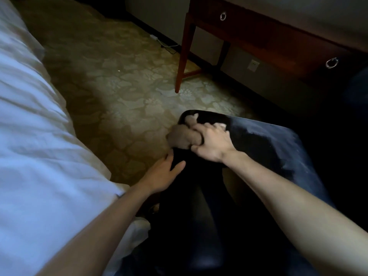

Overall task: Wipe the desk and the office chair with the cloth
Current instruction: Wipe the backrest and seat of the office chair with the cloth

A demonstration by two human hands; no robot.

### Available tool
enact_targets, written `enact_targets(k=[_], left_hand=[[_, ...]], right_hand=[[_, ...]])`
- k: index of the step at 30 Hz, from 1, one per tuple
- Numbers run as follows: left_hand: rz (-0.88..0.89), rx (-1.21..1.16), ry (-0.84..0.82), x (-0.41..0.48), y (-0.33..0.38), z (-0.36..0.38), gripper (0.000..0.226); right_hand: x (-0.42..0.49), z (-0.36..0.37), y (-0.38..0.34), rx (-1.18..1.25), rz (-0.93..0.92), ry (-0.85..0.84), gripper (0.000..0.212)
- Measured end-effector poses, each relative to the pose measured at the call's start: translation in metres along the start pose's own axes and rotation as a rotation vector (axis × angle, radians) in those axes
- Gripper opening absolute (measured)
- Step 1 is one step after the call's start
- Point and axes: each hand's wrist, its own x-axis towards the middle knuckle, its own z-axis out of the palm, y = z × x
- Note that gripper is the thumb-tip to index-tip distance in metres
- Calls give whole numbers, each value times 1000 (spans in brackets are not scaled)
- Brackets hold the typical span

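Observation:
The black office chair (pixel 264 140) fills the lower middle and right of the head view, its dark seat showing dull smears. My right hand (pixel 211 142) grips a bunched tan cloth (pixel 182 136) and presses it against the chair's left edge. Just below, my left hand (pixel 162 174) holds the black armrest, thumb on top and fingers around its outer side. The dark wooden desk (pixel 278 36) stands at the upper right, with ring-pull drawers and slim legs.
A bed with white bedding (pixel 39 136) runs along the left, close to the chair. Patterned beige carpet (pixel 123 86) lies between bed and desk. A white cable (pixel 165 44) and a wall socket (pixel 253 65) sit by the skirting under the desk.

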Motion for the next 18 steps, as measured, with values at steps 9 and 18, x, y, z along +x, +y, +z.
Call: enact_targets(k=[9,18], left_hand=[[-98,-251,-51,-8,11,-1,64],[12,61,190,-4,88,30,48]], right_hand=[[-135,-19,43,521,-132,-220,45],[-193,-27,52,118,73,418,62]])
